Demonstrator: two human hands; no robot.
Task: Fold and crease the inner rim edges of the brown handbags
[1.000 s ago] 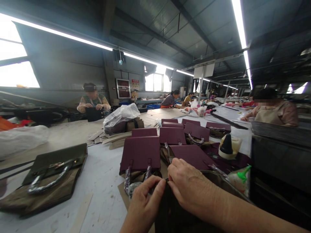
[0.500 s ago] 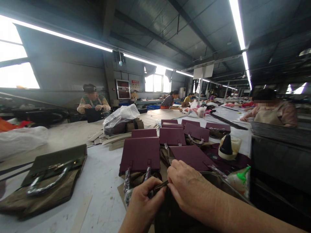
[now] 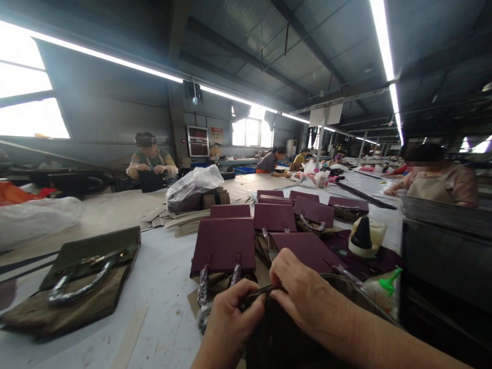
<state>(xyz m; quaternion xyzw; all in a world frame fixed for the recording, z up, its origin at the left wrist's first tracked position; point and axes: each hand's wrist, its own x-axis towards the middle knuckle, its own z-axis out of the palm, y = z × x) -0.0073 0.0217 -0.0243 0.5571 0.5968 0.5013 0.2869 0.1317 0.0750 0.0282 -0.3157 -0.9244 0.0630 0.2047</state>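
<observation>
Across a white worktable (image 3: 165, 287) in a long workshop, we pinch the narrow edge of a dark brown fabric piece (image 3: 282, 335), its matt body falling into shadow toward us. Our left hand (image 3: 236, 310) presses thumb and fingers together on that edge, and our right hand (image 3: 302, 289) pinches it just beside, thumb below the curled fingers; the piece lies under and between both grips, at the near side of the table. Just beyond, we see smooth, plum-coloured handbag flaps (image 3: 223, 245), flat and four-sided, over creased brown bodies, some with arched handles wound in shiny, crinkled film. We count nine such flaps, several partly hidden. Well apart to our left lies one dark green handbag (image 3: 115, 246), its flap stiff, its brown body rumpled, with one film-wrapped handle in view and gold-toned fittings. We also count one pale flat strip (image 3: 130, 335), one yellowish tub (image 3: 375, 237) with one black cone (image 3: 361, 233), and one bottle (image 3: 376, 293) with a bright green nozzle near our right forearm. Farther back, one translucent plastic bag (image 3: 196, 183) sits beside layered card-like pieces (image 3: 188, 222).
</observation>
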